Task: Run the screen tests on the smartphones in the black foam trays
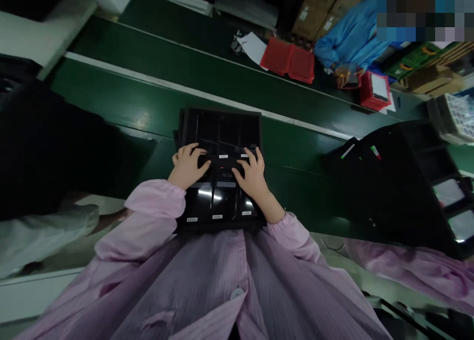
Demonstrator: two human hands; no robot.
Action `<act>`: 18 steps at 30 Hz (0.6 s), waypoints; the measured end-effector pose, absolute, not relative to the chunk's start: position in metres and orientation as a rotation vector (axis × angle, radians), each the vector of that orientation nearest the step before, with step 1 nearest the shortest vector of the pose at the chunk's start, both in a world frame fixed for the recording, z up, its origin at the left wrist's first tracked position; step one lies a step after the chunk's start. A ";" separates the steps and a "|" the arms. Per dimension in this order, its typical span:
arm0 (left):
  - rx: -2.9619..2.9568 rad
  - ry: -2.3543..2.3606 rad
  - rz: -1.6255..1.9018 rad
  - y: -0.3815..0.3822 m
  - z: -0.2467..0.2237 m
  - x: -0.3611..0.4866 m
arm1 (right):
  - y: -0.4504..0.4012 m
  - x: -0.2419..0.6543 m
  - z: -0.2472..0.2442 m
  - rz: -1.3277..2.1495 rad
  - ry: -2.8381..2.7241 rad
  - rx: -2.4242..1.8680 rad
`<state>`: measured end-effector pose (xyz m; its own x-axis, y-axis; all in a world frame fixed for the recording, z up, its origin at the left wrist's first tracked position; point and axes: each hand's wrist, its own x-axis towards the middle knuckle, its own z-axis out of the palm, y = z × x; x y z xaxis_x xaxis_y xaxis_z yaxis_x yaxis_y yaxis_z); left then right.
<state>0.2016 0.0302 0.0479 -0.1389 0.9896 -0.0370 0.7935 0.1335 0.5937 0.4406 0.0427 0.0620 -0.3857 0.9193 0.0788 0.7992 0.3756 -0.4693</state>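
Observation:
A black tray (pixel 222 223) lies close to my body on the green bench, on top of what looks like a stack of trays. Several black phones (pixel 225 199) lie in it in two rows, with small white labels at their lower ends. One phone's lit screen reads 16:54. My left hand (pixel 188 166) rests over the tray's left middle, fingers spread on the phones there. Over the right middle is my right hand (pixel 253 173), also with fingers apart, touching the phones near a white label. Neither hand grips anything.
Black trays (pixel 392 177) stand at the right, some with phones. A large dark shape (pixel 55 142) fills the left. Across the green bench (pixel 148 93), a person in blue (pixel 348 38) handles something beside red trays (pixel 289 59) and a red stack (pixel 373 90). Pink sleeve (pixel 414 271) lower right.

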 end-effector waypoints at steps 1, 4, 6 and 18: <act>1.729 1.979 0.619 0.034 0.049 0.202 | 0.044 0.441 0.064 0.502 -2.312 -1.478; 1.731 1.958 0.624 0.022 0.050 0.199 | 0.030 0.452 0.066 0.484 -2.319 -1.386; 1.689 1.948 0.647 0.001 0.045 0.194 | 0.013 0.467 0.061 0.482 -2.300 -1.390; 1.517 1.967 0.987 -0.035 0.035 0.187 | 0.028 0.471 0.033 0.474 -2.139 -1.768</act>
<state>0.1868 -0.0353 0.0349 -0.2830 0.9570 0.0637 0.6234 0.1330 0.7705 0.4711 0.0283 0.0328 -0.1791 0.9831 0.0380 0.8751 0.1768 -0.4504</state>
